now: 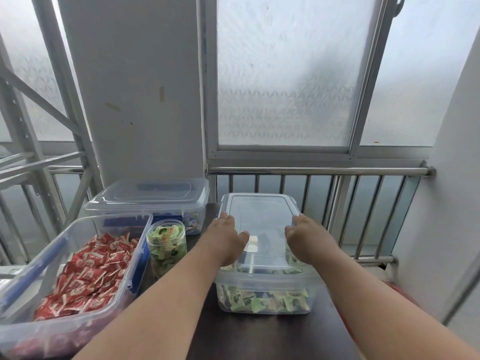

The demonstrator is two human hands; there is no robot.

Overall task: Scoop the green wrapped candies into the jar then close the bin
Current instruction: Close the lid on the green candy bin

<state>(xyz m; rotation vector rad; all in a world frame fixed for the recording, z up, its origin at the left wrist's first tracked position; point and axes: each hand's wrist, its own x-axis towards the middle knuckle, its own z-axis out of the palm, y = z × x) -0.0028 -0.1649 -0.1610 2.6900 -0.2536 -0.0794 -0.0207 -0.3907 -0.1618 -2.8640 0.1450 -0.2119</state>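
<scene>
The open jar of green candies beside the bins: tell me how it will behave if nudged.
The jar stands tall and narrow, so it may tip rather than slide. It looks filled nearly to its rim, likely steadying it, but with no lid visible, candies would probably spill if it fell.

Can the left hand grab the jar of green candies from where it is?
Probably yes. The left hand rests flat on the bin lid, and the jar stands just to its left with nothing between.
</scene>
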